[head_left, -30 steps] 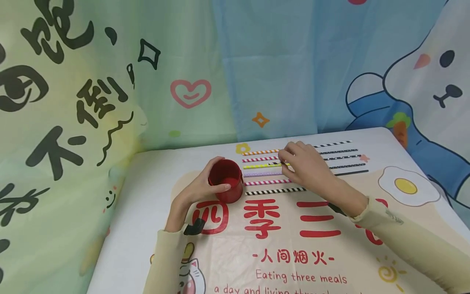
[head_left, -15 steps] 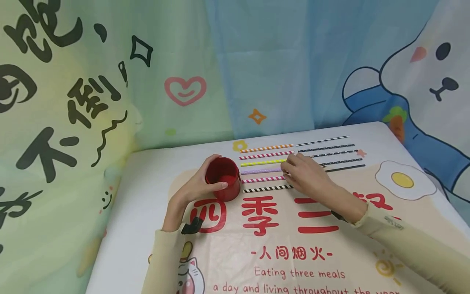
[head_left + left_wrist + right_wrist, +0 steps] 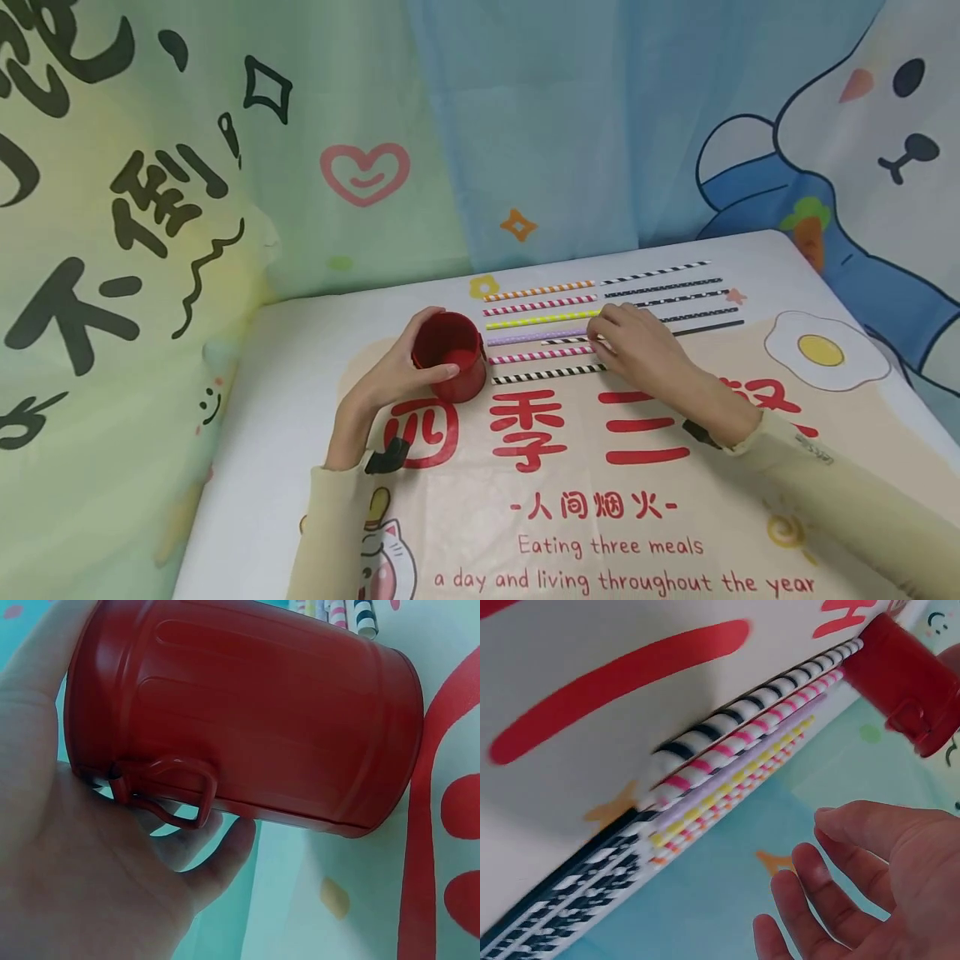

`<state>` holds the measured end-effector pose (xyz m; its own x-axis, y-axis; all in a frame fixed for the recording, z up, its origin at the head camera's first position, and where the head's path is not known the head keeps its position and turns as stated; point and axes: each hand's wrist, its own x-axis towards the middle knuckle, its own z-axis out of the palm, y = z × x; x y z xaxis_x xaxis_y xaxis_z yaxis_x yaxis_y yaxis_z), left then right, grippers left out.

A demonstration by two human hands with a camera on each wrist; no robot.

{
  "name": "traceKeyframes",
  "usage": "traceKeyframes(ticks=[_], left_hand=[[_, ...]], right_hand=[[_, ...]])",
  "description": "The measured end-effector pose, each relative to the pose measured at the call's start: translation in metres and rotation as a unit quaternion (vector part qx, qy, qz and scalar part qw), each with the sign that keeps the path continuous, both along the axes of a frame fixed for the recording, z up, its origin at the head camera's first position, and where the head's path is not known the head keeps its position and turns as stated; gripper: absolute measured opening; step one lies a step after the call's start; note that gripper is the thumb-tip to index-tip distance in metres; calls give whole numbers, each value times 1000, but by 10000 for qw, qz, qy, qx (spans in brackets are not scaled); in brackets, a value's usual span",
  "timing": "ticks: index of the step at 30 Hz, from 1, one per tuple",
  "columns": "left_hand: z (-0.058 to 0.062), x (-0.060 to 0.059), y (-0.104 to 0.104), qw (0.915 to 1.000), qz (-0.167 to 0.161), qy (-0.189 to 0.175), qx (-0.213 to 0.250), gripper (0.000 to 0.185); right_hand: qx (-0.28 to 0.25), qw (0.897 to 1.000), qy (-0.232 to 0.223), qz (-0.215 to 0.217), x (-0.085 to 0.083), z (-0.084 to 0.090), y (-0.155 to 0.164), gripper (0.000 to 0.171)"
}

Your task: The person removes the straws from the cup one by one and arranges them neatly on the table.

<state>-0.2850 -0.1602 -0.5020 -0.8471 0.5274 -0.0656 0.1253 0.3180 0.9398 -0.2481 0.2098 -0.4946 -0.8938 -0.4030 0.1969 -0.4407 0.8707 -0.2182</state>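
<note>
My left hand grips a red metal bucket at its side, with the thumb at the rim. In the left wrist view the bucket's wall and small looped handle fill the middle. Over the rows of paper straws, my right hand hovers low. Its fingers look loosely bent and apart in the right wrist view, with nothing visible between them. A black-and-white straw lies between the purple straw and a pink striped straw, its right part hidden by the right hand.
Yellow, pink-red and orange straws lie behind. A thick black-striped straw lies in front. Several dark straws lie end-on to the right. The printed tablecloth meets a curtain at the back.
My right hand has moved from the yellow straw toward the front rows, and the black-and-white straw's end has moved from by the yellow straw to below the purple one. The left hand stays on the bucket.
</note>
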Motion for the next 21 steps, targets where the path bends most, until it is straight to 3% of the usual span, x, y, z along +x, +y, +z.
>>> traceKeyframes(ticks=[6, 21], left_hand=[[2, -1, -2, 10000, 46, -20, -7, 84], [0, -4, -3, 9999, -24, 51, -98, 85]], right_hand=[[-14, 9999, -104, -99, -7, -12, 10, 14], [-488, 9941, -679, -695, 10, -23, 15, 19]])
